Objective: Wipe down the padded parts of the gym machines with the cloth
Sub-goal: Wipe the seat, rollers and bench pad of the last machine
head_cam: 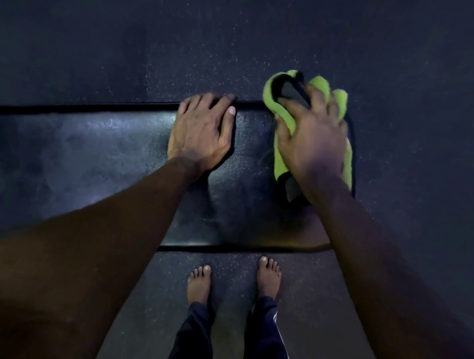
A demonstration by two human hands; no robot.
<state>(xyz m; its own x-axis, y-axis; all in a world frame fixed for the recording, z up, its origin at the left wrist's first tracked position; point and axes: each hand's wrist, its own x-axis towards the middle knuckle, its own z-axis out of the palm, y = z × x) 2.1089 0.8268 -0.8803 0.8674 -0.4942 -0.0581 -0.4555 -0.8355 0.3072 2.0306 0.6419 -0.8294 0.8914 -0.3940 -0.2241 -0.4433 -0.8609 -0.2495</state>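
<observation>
A long black padded bench (79, 155) runs from the left edge to right of centre, its surface shiny. My left hand (201, 131) lies flat on the pad, its fingertips curling over the far edge. My right hand (312, 138) presses a bunched green cloth (280, 152) onto the bench's right end, fingers spread over it. The cloth has a dark grey inner side and spills over the far right corner of the pad.
Dark speckled rubber floor (252, 28) surrounds the bench on all sides. My two bare feet (198, 284) stand on the floor close to the bench's near edge, below dark trouser legs.
</observation>
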